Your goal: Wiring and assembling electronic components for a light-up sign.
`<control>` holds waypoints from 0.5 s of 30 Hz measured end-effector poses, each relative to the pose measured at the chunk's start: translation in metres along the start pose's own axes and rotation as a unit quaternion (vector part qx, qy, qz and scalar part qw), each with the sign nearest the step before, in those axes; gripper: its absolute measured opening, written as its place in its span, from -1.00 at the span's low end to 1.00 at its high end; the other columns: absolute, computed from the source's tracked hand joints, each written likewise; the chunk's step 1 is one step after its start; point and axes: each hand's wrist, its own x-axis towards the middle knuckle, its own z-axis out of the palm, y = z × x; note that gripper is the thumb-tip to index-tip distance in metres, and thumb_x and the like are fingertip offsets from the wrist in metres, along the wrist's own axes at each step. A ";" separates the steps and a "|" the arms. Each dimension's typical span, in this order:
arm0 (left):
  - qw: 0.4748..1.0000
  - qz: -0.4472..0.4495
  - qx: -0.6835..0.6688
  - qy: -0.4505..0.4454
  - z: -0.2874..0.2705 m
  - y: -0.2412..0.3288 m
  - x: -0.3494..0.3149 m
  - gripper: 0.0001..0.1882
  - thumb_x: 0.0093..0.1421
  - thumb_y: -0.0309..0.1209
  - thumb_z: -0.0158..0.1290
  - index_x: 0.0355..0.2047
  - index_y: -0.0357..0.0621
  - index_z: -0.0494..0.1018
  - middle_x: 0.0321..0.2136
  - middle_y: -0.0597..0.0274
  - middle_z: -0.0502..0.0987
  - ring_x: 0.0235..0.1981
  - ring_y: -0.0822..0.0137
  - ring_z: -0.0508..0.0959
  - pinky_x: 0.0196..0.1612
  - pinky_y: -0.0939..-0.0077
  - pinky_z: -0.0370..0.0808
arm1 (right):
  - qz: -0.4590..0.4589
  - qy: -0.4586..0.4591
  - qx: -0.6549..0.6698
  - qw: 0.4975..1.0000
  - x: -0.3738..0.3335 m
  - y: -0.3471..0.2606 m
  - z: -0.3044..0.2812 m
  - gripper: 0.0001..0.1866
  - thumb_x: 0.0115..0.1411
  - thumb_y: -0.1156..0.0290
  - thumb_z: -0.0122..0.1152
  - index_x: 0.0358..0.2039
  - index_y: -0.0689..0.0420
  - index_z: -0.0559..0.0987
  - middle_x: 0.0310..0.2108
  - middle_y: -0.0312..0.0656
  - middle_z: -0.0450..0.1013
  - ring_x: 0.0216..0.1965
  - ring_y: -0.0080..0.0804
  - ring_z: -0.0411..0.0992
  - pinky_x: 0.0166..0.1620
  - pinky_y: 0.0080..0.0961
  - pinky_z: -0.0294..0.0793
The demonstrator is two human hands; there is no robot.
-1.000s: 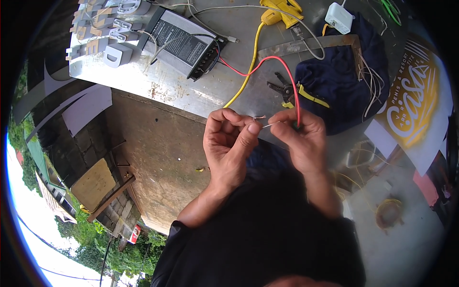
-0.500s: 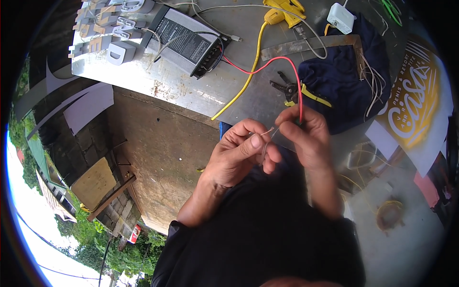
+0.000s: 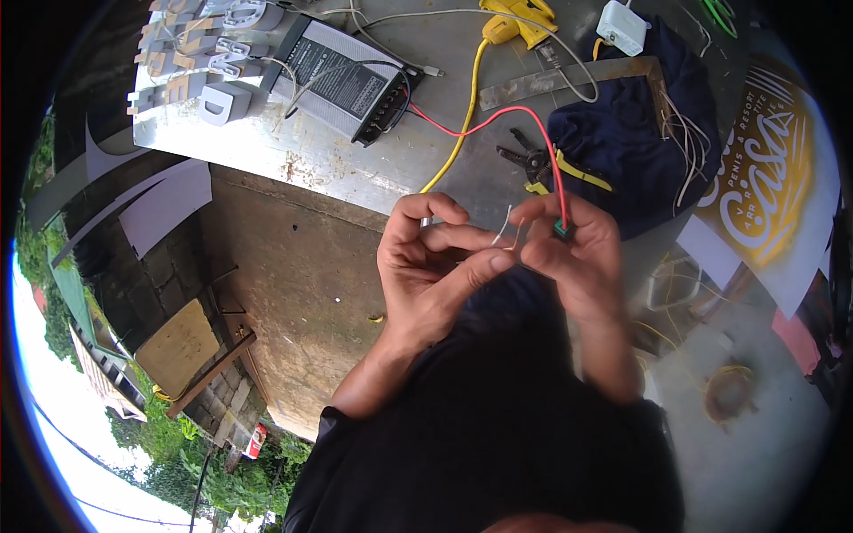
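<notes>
while both hands met over the near edge of the metal table [image 3: 338, 169], the left hand [image 3: 425, 277] held a thin white wire [image 3: 503, 224] and a thin copper-coloured wire [image 3: 518, 235], pinched between the tips of its thumb and forefinger. both wires stood up out of that pinch, with their ends near the right hand [image 3: 579, 258]. the other fingers of the left hand were curled and partly hidden behind the thumb.

just to the right, the right hand had its fingers bent around a small green connector [image 3: 562, 230], and its thumb and forefinger pointed left towards the wires; whether their tips touched them, i could not tell. a red cable [image 3: 515, 108] ran from the connector, looping far and then left to the end of a grey power box [image 3: 346, 75].

beyond the hands, wire strippers [image 3: 538, 163] with yellow handles lay on the table, one handle reaching onto a dark blue cloth [image 3: 633, 124] at the right. a rusty metal square [image 3: 533, 87] lay partly on that cloth, and a white charger [image 3: 622, 27] sat at its far side. a yellow cord [image 3: 466, 133] ran from a yellow plug [image 3: 520, 25] at the far side towards the left hand. grey block letters [image 3: 224, 103] stood at the far left, beside the power box.
</notes>
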 end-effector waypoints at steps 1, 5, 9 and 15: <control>0.998 -0.042 -0.044 -0.005 0.000 0.002 0.001 -0.70 0.00 -0.70 0.21 -0.24 -0.36 0.42 -0.38 0.01 0.61 -0.31 0.37 0.61 -0.17 0.53 0.56 | -0.003 0.005 -0.007 1.000 0.000 0.000 0.001 -0.78 0.07 0.50 0.35 -0.28 0.28 0.55 -0.52 -0.41 0.38 -0.43 -0.72 0.39 -0.36 -0.81 0.38; 0.984 -0.140 -0.112 -0.025 -0.003 -0.002 0.008 -0.71 0.00 -0.70 0.21 -0.23 -0.35 0.45 -0.38 0.02 0.61 -0.34 0.35 0.62 -0.18 0.51 0.57 | -0.048 0.020 -0.051 0.997 0.004 -0.002 0.005 -0.86 0.08 0.50 0.33 -0.36 0.27 0.59 -0.52 -0.32 0.49 -0.46 -0.68 0.46 -0.38 -0.78 0.45; 0.946 -0.229 -0.216 -0.083 -0.011 -0.002 0.020 -0.78 0.09 -0.58 0.15 -0.23 -0.34 0.46 -0.38 0.02 0.59 -0.38 0.23 0.62 -0.20 0.42 0.58 | -0.042 0.023 -0.029 0.998 0.009 -0.010 0.008 -0.89 0.09 0.50 0.32 -0.40 0.26 0.59 -0.54 -0.28 0.52 -0.48 -0.69 0.47 -0.42 -0.78 0.47; 0.889 -0.288 -0.318 -0.160 0.017 0.004 0.028 -0.72 0.21 -0.44 0.03 -0.13 -0.36 0.34 -0.40 -0.01 0.52 -0.43 0.13 0.60 -0.32 0.33 0.63 | -0.087 0.015 -0.021 0.996 0.000 -0.038 0.012 -0.90 0.09 0.58 0.27 -0.42 0.34 0.54 -0.61 -0.18 0.47 -0.69 -0.59 0.40 -0.62 -0.72 0.37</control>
